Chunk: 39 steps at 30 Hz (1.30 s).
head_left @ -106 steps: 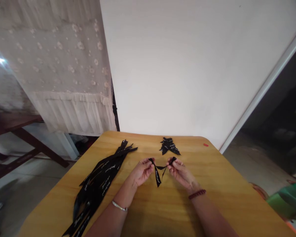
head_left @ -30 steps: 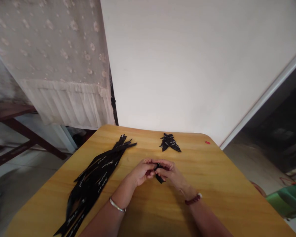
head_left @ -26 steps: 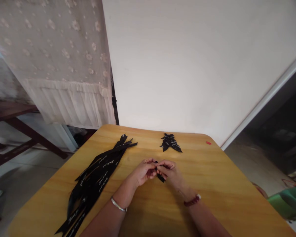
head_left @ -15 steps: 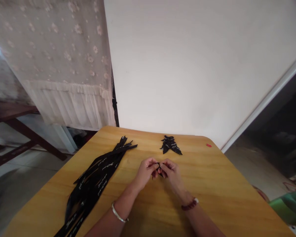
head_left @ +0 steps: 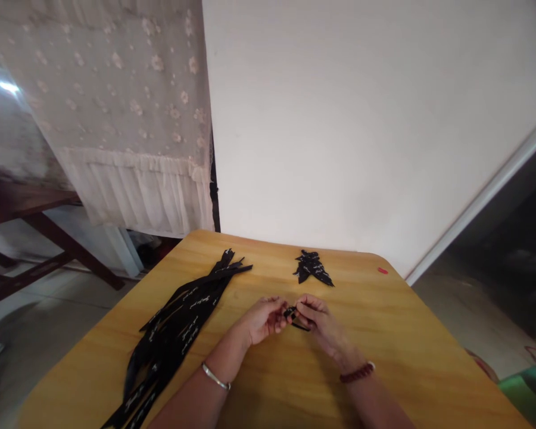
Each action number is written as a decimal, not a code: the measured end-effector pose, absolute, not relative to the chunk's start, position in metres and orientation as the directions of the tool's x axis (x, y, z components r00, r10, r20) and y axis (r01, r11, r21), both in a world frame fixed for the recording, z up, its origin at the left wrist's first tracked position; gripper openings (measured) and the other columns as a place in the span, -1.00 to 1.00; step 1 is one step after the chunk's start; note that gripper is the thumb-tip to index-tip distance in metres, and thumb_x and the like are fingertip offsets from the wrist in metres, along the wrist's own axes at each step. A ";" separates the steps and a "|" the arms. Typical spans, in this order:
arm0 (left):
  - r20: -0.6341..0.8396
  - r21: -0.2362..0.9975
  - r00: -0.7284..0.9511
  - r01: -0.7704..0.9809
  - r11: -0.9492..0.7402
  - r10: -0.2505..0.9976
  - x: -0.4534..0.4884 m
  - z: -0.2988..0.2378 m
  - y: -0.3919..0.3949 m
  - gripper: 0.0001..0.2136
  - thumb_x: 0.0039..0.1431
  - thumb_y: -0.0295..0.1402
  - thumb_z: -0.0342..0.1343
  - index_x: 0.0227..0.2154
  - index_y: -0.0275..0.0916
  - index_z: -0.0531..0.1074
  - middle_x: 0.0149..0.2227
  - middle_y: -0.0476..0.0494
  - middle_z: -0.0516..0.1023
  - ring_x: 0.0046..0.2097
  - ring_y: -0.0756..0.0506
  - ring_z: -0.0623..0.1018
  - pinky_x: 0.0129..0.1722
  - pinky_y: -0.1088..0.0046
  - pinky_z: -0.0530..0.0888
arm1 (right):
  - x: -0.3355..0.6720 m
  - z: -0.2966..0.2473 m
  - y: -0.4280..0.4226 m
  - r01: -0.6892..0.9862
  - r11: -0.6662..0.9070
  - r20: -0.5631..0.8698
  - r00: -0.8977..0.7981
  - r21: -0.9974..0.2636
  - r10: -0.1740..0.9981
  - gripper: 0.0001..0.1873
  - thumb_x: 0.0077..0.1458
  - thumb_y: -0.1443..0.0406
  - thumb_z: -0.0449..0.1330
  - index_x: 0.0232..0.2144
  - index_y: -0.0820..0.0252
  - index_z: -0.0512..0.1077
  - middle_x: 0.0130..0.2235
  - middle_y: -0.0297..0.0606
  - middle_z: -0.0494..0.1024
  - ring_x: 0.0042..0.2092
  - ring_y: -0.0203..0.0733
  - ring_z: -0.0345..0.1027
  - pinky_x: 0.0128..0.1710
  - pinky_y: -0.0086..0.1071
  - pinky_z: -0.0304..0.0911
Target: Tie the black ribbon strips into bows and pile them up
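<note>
Ribbon (head_left: 289,312), black with pale markings, is held up over the middle of the counter (head_left: 406,357), bunched into what looks like a small loop, a narrow end trailing toward four o'clock. The left hand (head_left: 267,319) has thumb and fingertips brought together on one side of it, the other fingers loosely curled; the right hand (head_left: 315,316) pinches the opposite side between thumb and forefinger. The step in hand looks like close shaping of this one strip — perhaps folding or knotting — though the fingertips hide where it crosses. The next move seems to call for a steady left pinch on the loop while the right draws the loose end snug — a light, even pull, since so thin a strip could twist. From the hands, a bundle of long black ribbons (head_left: 174,336) with white script lies at nine o'clock, a small pile of shorter black pieces (head_left: 313,268) at one o'clock, and a red scrap (head_left: 383,270) at two o'clock.
</note>
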<state>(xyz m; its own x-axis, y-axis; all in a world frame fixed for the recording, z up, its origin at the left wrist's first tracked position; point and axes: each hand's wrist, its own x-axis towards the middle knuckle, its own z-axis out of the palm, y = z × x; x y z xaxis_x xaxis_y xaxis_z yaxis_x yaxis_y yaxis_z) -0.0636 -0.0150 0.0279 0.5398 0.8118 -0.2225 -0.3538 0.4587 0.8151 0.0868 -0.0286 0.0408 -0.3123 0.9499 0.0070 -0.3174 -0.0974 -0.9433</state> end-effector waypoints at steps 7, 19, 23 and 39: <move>-0.228 0.890 0.567 -0.208 0.406 0.792 -0.065 0.030 -0.018 -0.85 -0.25 -0.40 0.15 -0.55 -0.36 0.35 -0.63 -0.03 0.39 -0.69 0.15 0.26 -0.74 0.66 0.10 | 0.093 0.047 -0.027 -0.002 0.064 0.061 -0.324 -0.998 0.944 -0.85 -0.17 0.27 0.17 -0.63 0.26 0.37 -0.67 -0.43 0.28 -0.62 -0.44 0.02 -0.61 -0.51 -0.08; -0.223 0.906 0.474 -0.223 0.361 0.852 -0.059 0.034 -0.017 -0.87 -0.22 -0.36 0.08 -0.55 -0.28 0.29 -0.66 0.08 0.31 -0.77 0.18 0.12 -0.80 0.65 -0.11 | 0.087 0.038 -0.025 0.325 0.343 0.302 -0.172 -0.881 0.938 -0.89 -0.10 0.32 0.08 -0.61 0.21 0.30 -0.59 -0.39 0.33 -0.51 -0.33 0.17 -0.53 -0.50 0.07; -0.218 0.924 0.445 -0.191 0.330 0.868 -0.061 0.034 -0.017 -0.85 -0.25 -0.37 0.12 -0.57 -0.30 0.29 -0.68 0.08 0.31 -0.77 0.19 0.11 -0.79 0.64 -0.12 | 0.086 0.041 -0.027 0.372 0.391 0.340 -0.196 -0.842 0.920 -0.89 -0.09 0.35 0.07 -0.60 0.20 0.33 -0.59 -0.38 0.37 -0.52 -0.33 0.19 -0.55 -0.51 0.08; -0.112 0.973 0.342 -0.152 0.173 0.933 -0.052 0.023 -0.014 -0.88 -0.23 -0.44 0.03 -0.56 -0.25 0.18 -0.79 0.17 0.19 -0.80 0.12 0.20 -0.82 0.66 0.02 | 0.080 0.033 -0.029 0.598 0.498 0.492 -0.192 -0.628 0.849 -0.83 -0.03 0.35 -0.03 -0.52 0.18 0.36 -0.53 -0.30 0.39 -0.52 -0.29 0.25 -0.55 -0.49 0.14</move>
<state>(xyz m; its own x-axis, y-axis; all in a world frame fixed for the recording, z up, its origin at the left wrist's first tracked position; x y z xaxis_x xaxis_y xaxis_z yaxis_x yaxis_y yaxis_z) -0.0520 -0.0140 0.0232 0.3421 0.9329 -0.1122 -0.1520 0.1728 0.9731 0.0797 -0.0287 0.0325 -0.1918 0.8494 0.4917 0.5977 0.4985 -0.6279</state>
